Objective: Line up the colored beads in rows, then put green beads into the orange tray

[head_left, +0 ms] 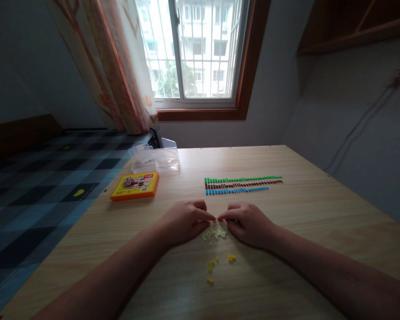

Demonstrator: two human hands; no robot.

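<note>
My left hand [186,221] and my right hand [248,222] meet over the middle of the table, index fingertips almost touching. On both, the index finger points inward, the thumb lies below it and the other fingers are curled. Anything at the fingertips is too small to make out. Just beneath them lies a loose pile of pale yellow tiny bricks [215,234]. Nearer to me, several bright yellow bricks [211,264] are scattered. Beyond my hands run three rows of tiny bricks: green [243,179], dark brown [243,184] and blue [236,191].
An orange and yellow box [135,186] lies at the left of the wooden table [306,195]. Behind it stand clear plastic containers [166,160] with raised lids. A bed with a checked cover [36,186] adjoins on the left, and a window [203,53] is ahead.
</note>
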